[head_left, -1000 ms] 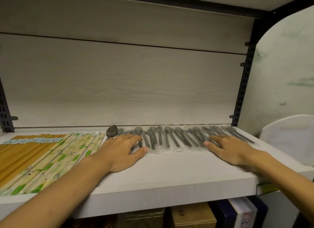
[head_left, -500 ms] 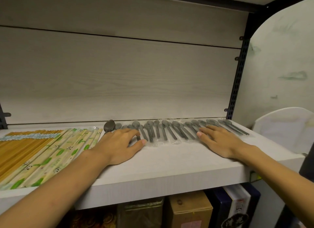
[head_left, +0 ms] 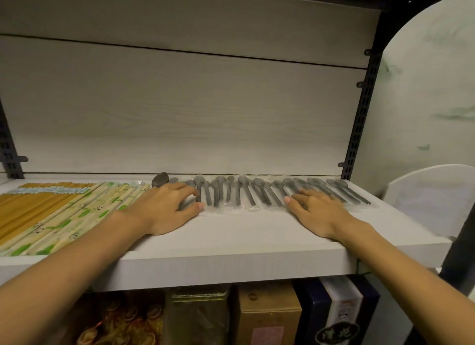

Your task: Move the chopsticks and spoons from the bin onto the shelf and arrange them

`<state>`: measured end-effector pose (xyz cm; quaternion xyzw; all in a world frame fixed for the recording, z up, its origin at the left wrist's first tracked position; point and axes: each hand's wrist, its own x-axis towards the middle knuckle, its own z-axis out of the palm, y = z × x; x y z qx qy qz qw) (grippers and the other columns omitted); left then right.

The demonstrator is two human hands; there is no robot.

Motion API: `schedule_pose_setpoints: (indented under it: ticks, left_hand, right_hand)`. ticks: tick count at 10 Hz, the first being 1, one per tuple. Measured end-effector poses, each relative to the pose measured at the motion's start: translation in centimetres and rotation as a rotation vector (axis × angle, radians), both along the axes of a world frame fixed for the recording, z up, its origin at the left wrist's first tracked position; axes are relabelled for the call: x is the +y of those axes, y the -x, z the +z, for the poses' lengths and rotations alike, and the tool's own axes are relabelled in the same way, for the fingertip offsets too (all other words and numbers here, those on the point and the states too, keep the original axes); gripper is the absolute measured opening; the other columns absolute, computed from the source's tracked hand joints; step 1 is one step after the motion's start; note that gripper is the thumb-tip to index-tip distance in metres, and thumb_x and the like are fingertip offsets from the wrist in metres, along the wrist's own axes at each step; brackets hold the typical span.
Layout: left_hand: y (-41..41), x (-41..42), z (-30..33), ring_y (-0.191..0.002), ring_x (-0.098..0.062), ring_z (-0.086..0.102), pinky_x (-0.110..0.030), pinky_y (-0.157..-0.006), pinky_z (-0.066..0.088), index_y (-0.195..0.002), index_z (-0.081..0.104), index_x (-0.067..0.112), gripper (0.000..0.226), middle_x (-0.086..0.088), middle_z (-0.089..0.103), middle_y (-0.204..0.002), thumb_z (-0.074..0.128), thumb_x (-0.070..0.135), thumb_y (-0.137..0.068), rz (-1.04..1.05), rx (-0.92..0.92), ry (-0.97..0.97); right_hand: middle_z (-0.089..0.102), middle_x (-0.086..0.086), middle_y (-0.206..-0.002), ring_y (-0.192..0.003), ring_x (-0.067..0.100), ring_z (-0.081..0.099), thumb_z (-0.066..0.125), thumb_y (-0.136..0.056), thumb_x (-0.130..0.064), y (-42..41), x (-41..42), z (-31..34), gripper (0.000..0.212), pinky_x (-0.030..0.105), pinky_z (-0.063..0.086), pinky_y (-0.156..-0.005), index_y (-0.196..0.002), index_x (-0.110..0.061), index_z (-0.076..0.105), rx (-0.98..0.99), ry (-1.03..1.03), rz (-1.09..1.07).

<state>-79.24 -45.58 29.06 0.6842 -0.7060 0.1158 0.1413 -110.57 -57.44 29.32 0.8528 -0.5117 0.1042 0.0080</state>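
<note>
Several grey spoons [head_left: 246,193] in clear plastic wraps lie in a row across the white shelf [head_left: 244,241], handles toward me. One dark unwrapped spoon [head_left: 160,179] sits at the row's left end. My left hand [head_left: 164,208] lies flat, fingers spread, on the left spoons. My right hand [head_left: 318,211] lies flat on the right part of the row, fingers apart. Left of the spoons lie paper-wrapped chopsticks with green panda print [head_left: 77,216] and a bundle of plain yellow chopsticks [head_left: 28,205]. The bin is out of view.
The shelf has a pale wood back panel [head_left: 180,113] and black slotted uprights [head_left: 359,118]. Boxes [head_left: 267,316] stand on the level below. A white rounded object [head_left: 431,198] sits beyond the shelf's right end.
My right hand has slid left along the spoon row, closing the spacing toward the left hand. My left hand stays on the left spoons. The view shifted slightly.
</note>
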Motion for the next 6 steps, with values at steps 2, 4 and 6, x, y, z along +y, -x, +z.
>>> schedule_pose_setpoints:
  ticks: [2,4,6]
  left_hand:
    - [1.1,1.0,0.7,-0.115,-0.016,0.052,-0.036,-0.094,0.046,-0.124,0.056,0.028,0.076,0.006,0.054,-0.131,0.017,0.076,-0.079,0.023,-0.031,-0.004]
    - [3.2,3.3,1.1,-0.127,-0.021,0.047,-0.039,-0.103,0.041,-0.134,0.05,0.029,0.096,0.002,0.048,-0.142,0.006,0.087,-0.071,0.138,-0.044,-0.058]
    - [3.2,5.1,2.0,-0.118,-0.02,0.053,-0.038,-0.096,0.043,-0.13,0.053,0.031,0.064,0.002,0.055,-0.136,0.024,0.07,-0.088,0.237,0.026,0.02]
  right_hand:
    - [0.031,-0.001,-0.156,-0.143,0.025,0.027,0.018,-0.096,-0.061,0.0,-0.5,-0.4,0.061,0.054,0.017,-0.115,-0.148,-0.032,0.031,-0.032,0.005,0.025]
    - [0.024,0.0,-0.158,-0.145,0.028,0.021,0.017,-0.097,-0.059,0.2,-0.3,-0.2,0.057,0.053,0.016,-0.114,-0.146,-0.033,0.033,-0.052,-0.05,0.057]
    - [0.044,0.004,-0.149,-0.135,0.028,0.039,0.026,-0.099,-0.053,0.8,0.0,1.7,0.055,0.051,0.026,-0.112,-0.145,-0.024,0.037,-0.145,0.198,0.126]
